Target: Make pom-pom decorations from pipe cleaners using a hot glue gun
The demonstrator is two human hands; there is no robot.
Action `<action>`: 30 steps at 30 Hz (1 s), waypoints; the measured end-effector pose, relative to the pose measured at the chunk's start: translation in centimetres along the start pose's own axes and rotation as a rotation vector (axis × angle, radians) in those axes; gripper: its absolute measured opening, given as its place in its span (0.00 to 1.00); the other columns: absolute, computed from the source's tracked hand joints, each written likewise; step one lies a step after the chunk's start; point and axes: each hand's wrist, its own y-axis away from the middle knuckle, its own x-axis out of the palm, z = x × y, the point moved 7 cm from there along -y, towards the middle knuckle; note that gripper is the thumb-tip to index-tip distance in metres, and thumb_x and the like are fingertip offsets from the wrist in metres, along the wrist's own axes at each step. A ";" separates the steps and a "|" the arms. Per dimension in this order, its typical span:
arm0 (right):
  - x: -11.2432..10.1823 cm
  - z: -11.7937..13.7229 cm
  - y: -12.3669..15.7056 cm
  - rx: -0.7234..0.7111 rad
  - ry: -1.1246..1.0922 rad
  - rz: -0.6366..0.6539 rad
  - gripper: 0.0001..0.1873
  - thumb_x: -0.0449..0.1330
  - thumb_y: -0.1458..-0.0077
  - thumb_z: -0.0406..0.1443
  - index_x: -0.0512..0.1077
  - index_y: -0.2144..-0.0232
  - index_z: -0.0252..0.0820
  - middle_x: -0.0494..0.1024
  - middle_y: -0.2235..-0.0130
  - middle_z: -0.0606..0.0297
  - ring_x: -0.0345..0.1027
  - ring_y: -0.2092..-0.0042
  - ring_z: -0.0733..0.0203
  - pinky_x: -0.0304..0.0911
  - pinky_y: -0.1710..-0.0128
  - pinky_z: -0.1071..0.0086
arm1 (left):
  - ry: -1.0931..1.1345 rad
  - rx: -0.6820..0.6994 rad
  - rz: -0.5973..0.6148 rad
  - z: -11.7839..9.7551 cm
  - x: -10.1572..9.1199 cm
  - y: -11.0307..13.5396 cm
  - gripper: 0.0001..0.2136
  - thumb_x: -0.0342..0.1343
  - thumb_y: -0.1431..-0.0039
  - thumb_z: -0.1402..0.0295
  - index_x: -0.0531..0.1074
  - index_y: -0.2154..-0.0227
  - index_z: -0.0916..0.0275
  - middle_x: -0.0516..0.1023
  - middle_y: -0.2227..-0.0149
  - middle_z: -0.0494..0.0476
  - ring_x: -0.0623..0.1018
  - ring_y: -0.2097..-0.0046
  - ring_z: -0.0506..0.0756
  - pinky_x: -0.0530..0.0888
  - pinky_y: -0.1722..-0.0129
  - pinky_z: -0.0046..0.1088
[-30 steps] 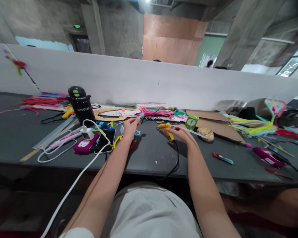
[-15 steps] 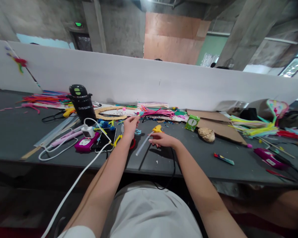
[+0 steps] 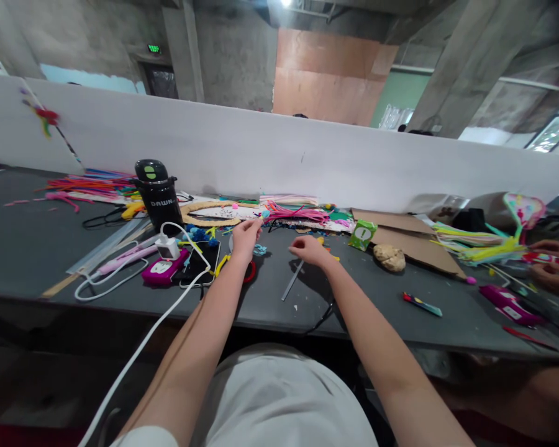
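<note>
My left hand [image 3: 245, 237] is raised a little above the dark table [image 3: 37, 248], its fingertips pinched on a small light-blue piece [image 3: 263, 215]. My right hand [image 3: 309, 249] lies curled over a yellow glue gun [image 3: 322, 241], which it mostly hides. A clear glue stick [image 3: 292, 280] pokes out from under this hand toward me and to the left. The gun's black cord [image 3: 325, 313] runs off the table's near edge. A red ring [image 3: 250, 273] lies under my left wrist.
A black bottle [image 3: 157, 195], phone [image 3: 200, 262], white charger [image 3: 168, 248] and magenta device [image 3: 163, 271] sit on the left. Pipe cleaners [image 3: 298, 213], a green box [image 3: 362, 234] and cardboard [image 3: 412, 242] lie beyond. Another person's hands [image 3: 552, 261] work at far right.
My right hand has moved left with the glue gun and turned it, so the glue stick now points toward me instead of right. Another person's hands have come into view at right.
</note>
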 end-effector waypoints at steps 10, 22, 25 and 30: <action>8.4 5.1 -7.7 0.020 0.178 0.131 0.11 0.64 0.50 0.40 0.75 0.65 0.41 0.79 0.60 0.56 0.71 0.61 0.54 0.61 0.64 0.69 | -0.025 0.012 0.002 -0.3 0.0 0.2 0.11 0.61 0.53 0.60 0.72 0.79 0.64 0.66 0.83 0.47 0.63 0.80 0.46 0.59 0.80 0.23; 7.2 2.3 -7.5 0.070 -0.140 0.142 0.04 0.61 0.49 0.30 0.76 0.69 0.35 0.77 0.73 0.63 0.69 0.71 0.64 0.62 0.69 0.74 | 0.019 0.024 0.010 -0.3 0.1 0.2 0.12 0.63 0.56 0.61 0.73 0.78 0.66 0.68 0.82 0.48 0.63 0.81 0.45 0.58 0.80 0.22; 6.4 1.8 -6.7 0.088 -0.254 0.150 0.08 0.63 0.52 0.28 0.77 0.66 0.34 0.77 0.75 0.65 0.68 0.74 0.66 0.62 0.72 0.74 | 0.020 0.018 0.010 -0.2 0.2 0.2 0.12 0.64 0.56 0.61 0.74 0.77 0.66 0.68 0.82 0.48 0.63 0.81 0.45 0.58 0.81 0.22; 6.0 1.5 -5.9 0.117 -0.403 0.202 0.06 0.68 0.60 0.28 0.76 0.75 0.35 0.76 0.78 0.66 0.67 0.77 0.65 0.64 0.75 0.73 | 0.004 -0.004 0.020 0.1 0.3 0.2 0.11 0.64 0.55 0.62 0.76 0.75 0.66 0.69 0.81 0.49 0.64 0.80 0.45 0.59 0.80 0.22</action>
